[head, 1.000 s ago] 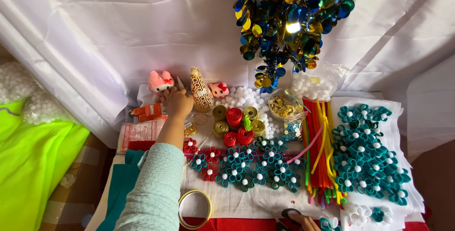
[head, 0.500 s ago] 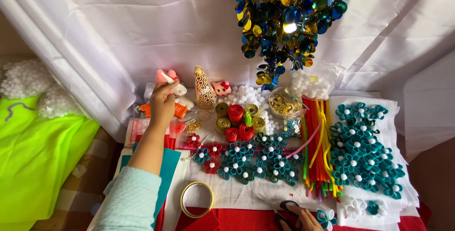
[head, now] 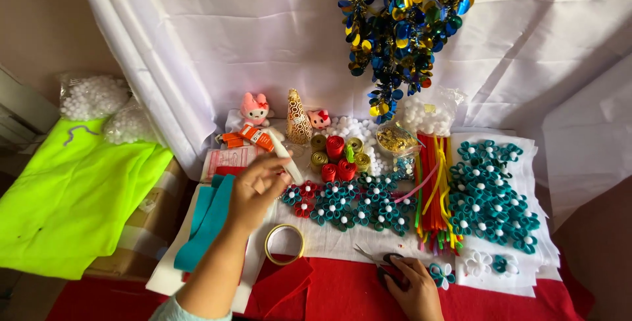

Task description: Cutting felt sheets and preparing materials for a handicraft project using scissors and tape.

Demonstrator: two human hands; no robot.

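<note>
My left hand (head: 258,187) is raised over the left part of the craft table and grips a white tube with an orange body (head: 270,145), its white tip pointing down toward the paper flowers. A roll of tape (head: 284,244) lies flat just below that hand. My right hand (head: 415,285) rests at the near edge on a pair of scissors (head: 376,260), beside a teal and white paper flower (head: 442,273). Teal and red rolled paper flowers with white centres (head: 359,202) cover the middle of the white sheet.
Red and gold paper rolls (head: 336,152), a gold cone (head: 297,118), two small pink toys (head: 255,109), coloured pipe cleaners (head: 434,189) and a larger patch of teal flowers (head: 494,192) fill the table. A sequin decoration (head: 405,25) hangs above. Teal felt strips (head: 207,219) and neon green cloth (head: 72,189) lie left.
My left hand has drawn back from the far toys toward me, now carrying the tube. My right hand has come further into view on the scissors.
</note>
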